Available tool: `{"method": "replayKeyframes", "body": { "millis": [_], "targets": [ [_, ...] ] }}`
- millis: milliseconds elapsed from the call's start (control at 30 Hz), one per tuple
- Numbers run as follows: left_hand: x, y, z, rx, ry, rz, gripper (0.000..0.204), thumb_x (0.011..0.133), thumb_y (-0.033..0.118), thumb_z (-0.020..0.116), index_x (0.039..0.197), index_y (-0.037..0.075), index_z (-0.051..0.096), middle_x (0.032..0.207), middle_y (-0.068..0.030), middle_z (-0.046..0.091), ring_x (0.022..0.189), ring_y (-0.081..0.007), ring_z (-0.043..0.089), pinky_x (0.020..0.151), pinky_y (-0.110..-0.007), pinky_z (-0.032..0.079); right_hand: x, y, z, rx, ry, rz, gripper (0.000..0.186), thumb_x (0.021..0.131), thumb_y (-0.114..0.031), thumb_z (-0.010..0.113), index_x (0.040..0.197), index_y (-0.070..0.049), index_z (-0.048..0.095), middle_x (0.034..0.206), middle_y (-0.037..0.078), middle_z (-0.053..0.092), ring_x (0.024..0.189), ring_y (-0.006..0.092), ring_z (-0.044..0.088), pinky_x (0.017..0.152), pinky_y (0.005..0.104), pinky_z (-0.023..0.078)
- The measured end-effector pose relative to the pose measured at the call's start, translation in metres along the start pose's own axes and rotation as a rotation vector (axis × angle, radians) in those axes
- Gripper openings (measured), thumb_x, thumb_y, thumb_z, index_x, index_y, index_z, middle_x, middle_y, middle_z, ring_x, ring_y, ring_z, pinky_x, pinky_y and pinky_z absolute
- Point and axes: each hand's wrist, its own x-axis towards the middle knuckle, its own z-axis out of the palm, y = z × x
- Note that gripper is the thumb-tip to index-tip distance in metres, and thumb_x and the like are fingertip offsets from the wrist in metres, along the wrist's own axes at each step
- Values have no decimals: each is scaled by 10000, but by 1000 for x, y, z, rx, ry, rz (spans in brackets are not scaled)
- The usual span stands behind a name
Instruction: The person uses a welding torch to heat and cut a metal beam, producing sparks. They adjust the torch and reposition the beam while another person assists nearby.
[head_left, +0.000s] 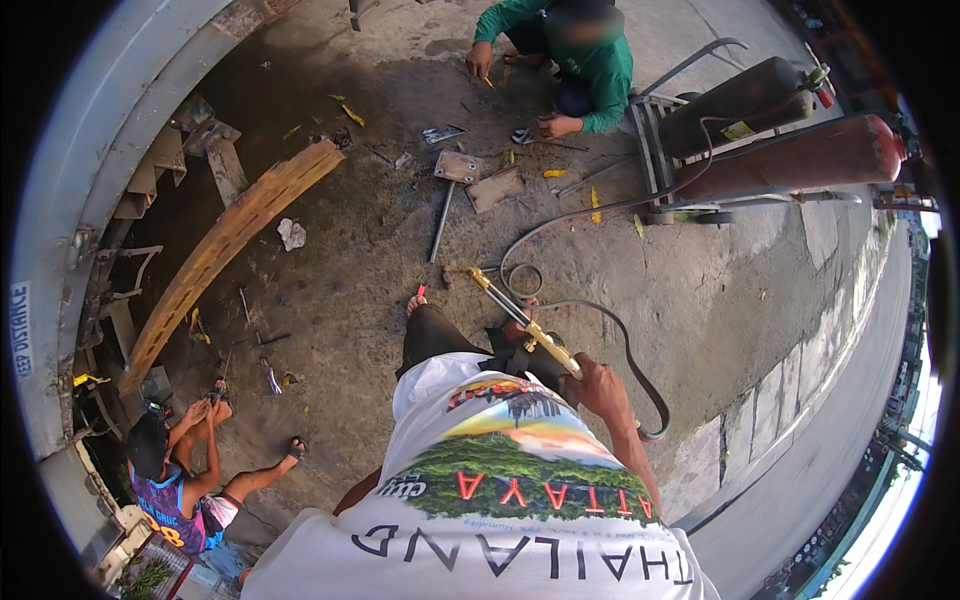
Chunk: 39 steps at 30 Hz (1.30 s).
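My right hand (pixel 598 385) is closed around the rear end of a brass and silver gas cutting torch (pixel 507 303). Its head points forward and away from me, over the ground just past my feet. No flame shows at the tip. A dark hose (pixel 628 335) runs from the torch, loops on the ground and leads toward two gas cylinders. Beyond the torch head lie a metal rod (pixel 442 222), a rusty block with holes (pixel 459 166) and a flat rusty plate (pixel 496 188). Only a bit of my left arm (pixel 357 491) shows beside my shirt; the left hand is hidden.
A dark cylinder (pixel 740 108) and a red cylinder (pixel 790 155) lie on a wheeled cart at the right. One person in green (pixel 600 75) crouches ahead; another (pixel 180 490) sits at lower left. A long rusty slotted beam (pixel 235 235) leans beside the truck body (pixel 60 220).
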Motion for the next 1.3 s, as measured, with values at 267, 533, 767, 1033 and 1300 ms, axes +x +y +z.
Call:
{"method": "replayKeyframes", "body": {
  "millis": [267, 533, 767, 1033, 1300],
  "targets": [
    [-41, 8, 88, -351, 224, -59, 324, 860, 312, 652, 975, 14, 706, 909, -110, 689, 801, -228, 660, 713, -366, 524, 60, 74, -9, 171, -39, -83, 443, 832, -370, 765, 1070, -31, 607, 814, 262, 680, 834, 451, 683, 709, 515, 519],
    [-16, 19, 117, -553, 340, -149, 269, 836, 258, 650, 947, 17, 697, 835, -58, 680, 715, -176, 644, 647, -335, 518, 116, 134, 12, 261, -186, 64, 487, 860, -367, 745, 1175, -34, 581, 823, 287, 679, 844, 481, 672, 717, 539, 523],
    [-1, 55, 116, -414, 285, -90, 169, 814, 177, 601, 876, 37, 674, 750, -6, 626, 639, -129, 596, 578, -310, 483, 179, 149, 43, 254, -111, 79, 466, 856, -366, 747, 1112, -6, 601, 880, 311, 675, 906, 499, 657, 746, 541, 507],
    [4, 41, 93, -317, 419, -2, 240, 866, 114, 547, 985, -20, 706, 839, -99, 706, 672, -191, 681, 589, -328, 525, 210, 135, 0, 338, -68, 206, 494, 857, -369, 758, 1132, 21, 632, 835, 247, 680, 783, 354, 684, 708, 463, 505],
    [133, 235, 97, 215, 565, 586, 423, 839, -60, 577, 1255, -9, 637, 1204, -230, 674, 1093, -359, 671, 928, -399, 524, 290, 111, 14, 384, 265, 186, 362, 921, -303, 683, 1021, 41, 630, 588, 81, 549, 581, 113, 522, 551, 348, 459]
  ]
}}
